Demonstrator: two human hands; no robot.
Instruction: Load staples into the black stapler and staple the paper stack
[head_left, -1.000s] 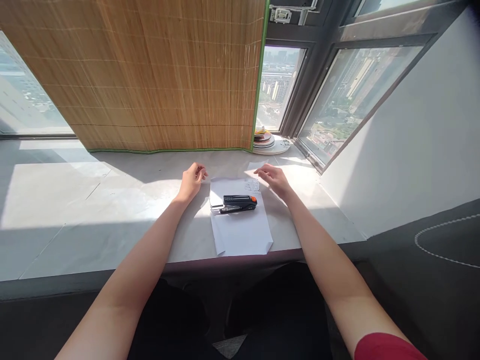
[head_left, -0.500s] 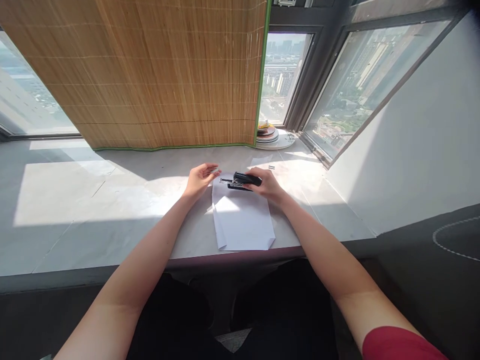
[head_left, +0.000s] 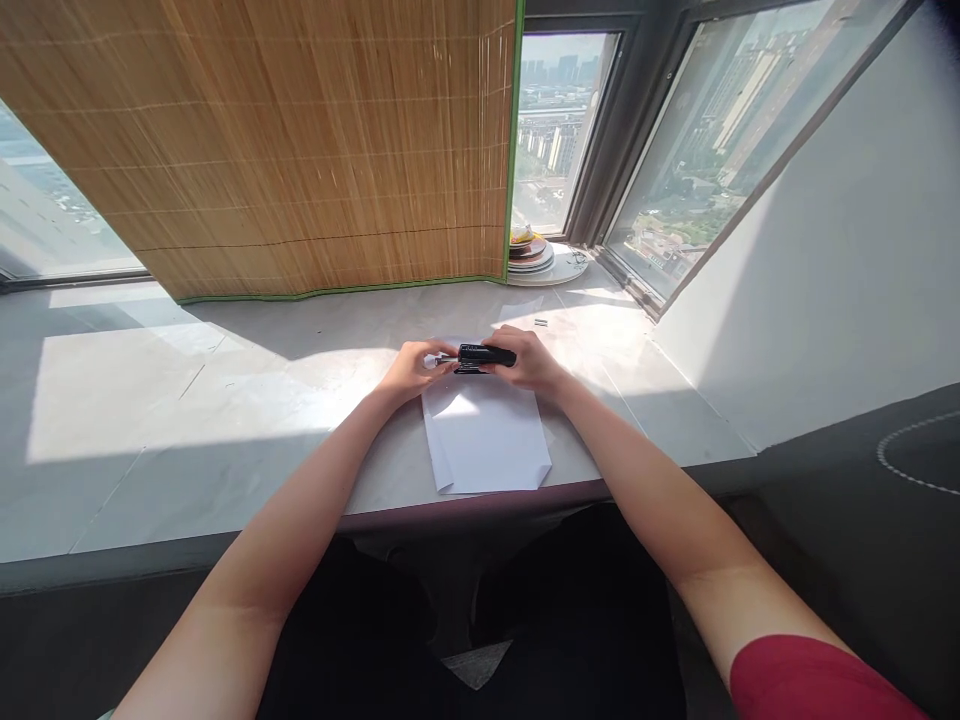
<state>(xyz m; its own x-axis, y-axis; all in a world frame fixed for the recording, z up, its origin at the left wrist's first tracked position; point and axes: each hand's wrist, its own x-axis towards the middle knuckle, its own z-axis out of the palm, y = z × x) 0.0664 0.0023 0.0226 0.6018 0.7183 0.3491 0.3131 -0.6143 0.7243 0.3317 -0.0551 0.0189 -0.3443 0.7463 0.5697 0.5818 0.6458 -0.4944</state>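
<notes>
A black stapler point(head_left: 480, 356) is held sideways over the far end of a stack of white paper point(head_left: 491, 435). My right hand point(head_left: 528, 358) is closed round the stapler's right end. A slim metal part sticks out of its left end, and the fingers of my left hand point(head_left: 417, 368) are closed about that part. Whether something small is also between these fingers, I cannot tell. Two small strips that look like staples point(head_left: 541, 322) lie on the ledge beyond my right hand.
Behind the hands a bamboo blind point(head_left: 322, 150) hangs down to the pale tiled ledge point(head_left: 225, 400). Stacked plates point(head_left: 536, 262) stand in the window corner. The ledge's front edge runs just below the paper, and a white wall point(head_left: 810, 270) rises at the right.
My left hand has moved right to the stapler's left end and closed on its metal part. The stapler has shifted slightly left and its top looks lower. The view has tilted a little.
</notes>
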